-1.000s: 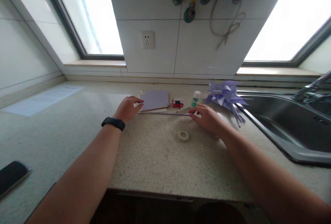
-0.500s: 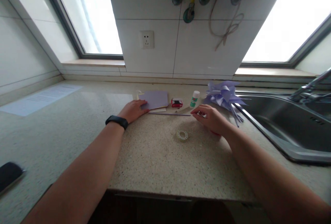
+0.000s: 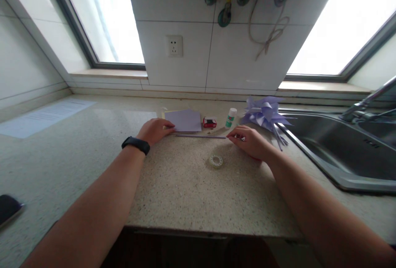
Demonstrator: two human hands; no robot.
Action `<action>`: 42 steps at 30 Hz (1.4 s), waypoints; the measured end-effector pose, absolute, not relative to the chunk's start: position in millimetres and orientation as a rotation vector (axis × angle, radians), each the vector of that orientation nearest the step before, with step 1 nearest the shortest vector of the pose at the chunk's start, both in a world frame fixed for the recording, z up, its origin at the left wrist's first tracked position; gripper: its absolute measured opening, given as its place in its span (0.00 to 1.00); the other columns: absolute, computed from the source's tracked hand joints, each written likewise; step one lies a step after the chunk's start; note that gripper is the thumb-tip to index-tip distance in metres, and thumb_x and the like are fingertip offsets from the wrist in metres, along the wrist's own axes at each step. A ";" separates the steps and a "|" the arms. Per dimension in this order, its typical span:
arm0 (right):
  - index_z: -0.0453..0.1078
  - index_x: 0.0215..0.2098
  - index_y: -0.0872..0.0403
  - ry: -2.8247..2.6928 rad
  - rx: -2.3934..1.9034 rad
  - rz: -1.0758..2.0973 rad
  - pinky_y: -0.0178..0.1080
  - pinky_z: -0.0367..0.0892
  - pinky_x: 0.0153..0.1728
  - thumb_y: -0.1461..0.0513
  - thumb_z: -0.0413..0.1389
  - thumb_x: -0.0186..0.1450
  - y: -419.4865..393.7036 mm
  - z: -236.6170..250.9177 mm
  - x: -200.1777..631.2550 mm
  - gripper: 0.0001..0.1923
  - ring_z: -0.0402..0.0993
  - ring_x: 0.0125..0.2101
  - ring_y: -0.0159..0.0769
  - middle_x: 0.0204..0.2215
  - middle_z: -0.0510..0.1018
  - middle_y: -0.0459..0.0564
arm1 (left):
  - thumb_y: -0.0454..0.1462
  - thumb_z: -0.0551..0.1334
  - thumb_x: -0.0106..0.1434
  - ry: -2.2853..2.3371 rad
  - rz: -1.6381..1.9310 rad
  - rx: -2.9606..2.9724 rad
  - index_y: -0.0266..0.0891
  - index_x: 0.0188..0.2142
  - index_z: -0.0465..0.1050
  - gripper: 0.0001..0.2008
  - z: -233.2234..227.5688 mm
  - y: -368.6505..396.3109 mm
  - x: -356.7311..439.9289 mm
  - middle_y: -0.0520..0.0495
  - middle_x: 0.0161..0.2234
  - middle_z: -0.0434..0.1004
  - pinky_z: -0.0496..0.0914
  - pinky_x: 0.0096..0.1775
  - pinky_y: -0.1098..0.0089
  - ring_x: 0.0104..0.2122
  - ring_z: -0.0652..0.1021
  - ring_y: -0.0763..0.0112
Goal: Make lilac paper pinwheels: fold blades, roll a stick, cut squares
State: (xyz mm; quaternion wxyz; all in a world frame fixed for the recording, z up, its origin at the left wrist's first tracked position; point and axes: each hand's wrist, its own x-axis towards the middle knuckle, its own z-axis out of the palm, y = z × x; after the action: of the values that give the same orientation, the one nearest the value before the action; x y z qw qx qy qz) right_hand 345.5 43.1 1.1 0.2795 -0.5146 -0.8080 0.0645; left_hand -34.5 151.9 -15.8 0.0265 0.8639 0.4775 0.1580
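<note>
Left hand (image 3: pixel 155 130): palm down on the speckled surface (image 3: pixel 185 189), fingers loosely spread and open, tips touching the near left corner of the lilac paper stack (image 3: pixel 183 120); a black wristband (image 3: pixel 135 145) circles the wrist.
Right hand (image 3: pixel 251 142): resting on the surface, fingers curled and pinching the right end of the thin lilac strip (image 3: pixel 201 136).
Thin lilac strip: lying flat between the two hands, just in front of the paper stack.
Tape roll (image 3: pixel 215 161): clear, flat on the surface, near the right hand, not touched.
Glue bottle (image 3: pixel 230 118): upright, white with green label, behind the strip.
Red box (image 3: pixel 209 122): small, between paper stack and glue bottle.
Lilac paper bow (image 3: pixel 265 114): at the sink's (image 3: pixel 337 152) left rim.
Phone (image 3: pixel 8 209): dark, at the far left edge.
</note>
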 end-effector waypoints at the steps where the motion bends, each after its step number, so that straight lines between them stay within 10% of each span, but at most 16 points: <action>1: 0.78 0.37 0.50 -2.166 -1.384 0.176 0.42 0.70 0.37 0.59 0.56 0.68 42.9 1.1 345.5 0.09 0.75 0.34 0.39 0.34 0.80 0.50 | 0.44 0.61 0.70 1.479 0.485 2.671 0.38 0.51 0.73 0.15 -15.6 151.5 -34.6 0.42 0.50 0.76 0.74 0.49 0.54 0.46 0.78 0.61; 27: 0.72 0.48 0.55 -2.057 -1.439 0.323 0.44 0.74 0.40 0.56 0.56 0.71 40.5 -3.3 347.6 0.12 0.77 0.37 0.36 0.41 0.78 0.50 | 0.42 0.60 0.70 1.280 1.114 2.474 0.36 0.45 0.74 0.11 1.5 122.2 -16.8 0.44 0.44 0.76 0.75 0.43 0.59 0.41 0.78 0.64; 33: 0.49 0.66 0.51 -1.986 -1.331 0.548 0.40 0.74 0.35 0.56 0.50 0.73 39.5 -5.5 338.5 0.26 0.79 0.35 0.37 0.35 0.82 0.51 | 0.42 0.62 0.67 0.889 1.000 2.378 0.39 0.37 0.79 0.10 13.1 93.3 1.5 0.46 0.37 0.77 0.71 0.31 0.72 0.34 0.76 0.70; 42: 0.72 0.37 0.50 -2.322 -1.274 0.609 0.36 0.66 0.29 0.50 0.71 0.52 15.6 10.3 316.7 0.21 0.72 0.29 0.35 0.32 0.78 0.46 | 0.43 0.65 0.64 0.753 0.762 2.192 0.38 0.36 0.78 0.11 16.3 92.2 -2.6 0.46 0.33 0.78 0.73 0.31 0.71 0.30 0.76 0.71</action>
State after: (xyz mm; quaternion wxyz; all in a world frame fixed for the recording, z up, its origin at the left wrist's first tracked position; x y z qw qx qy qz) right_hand 316.7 15.6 10.3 0.2105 -0.4583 -0.8352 0.2192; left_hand -2.6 92.2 16.3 0.3438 0.8437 0.2897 0.2935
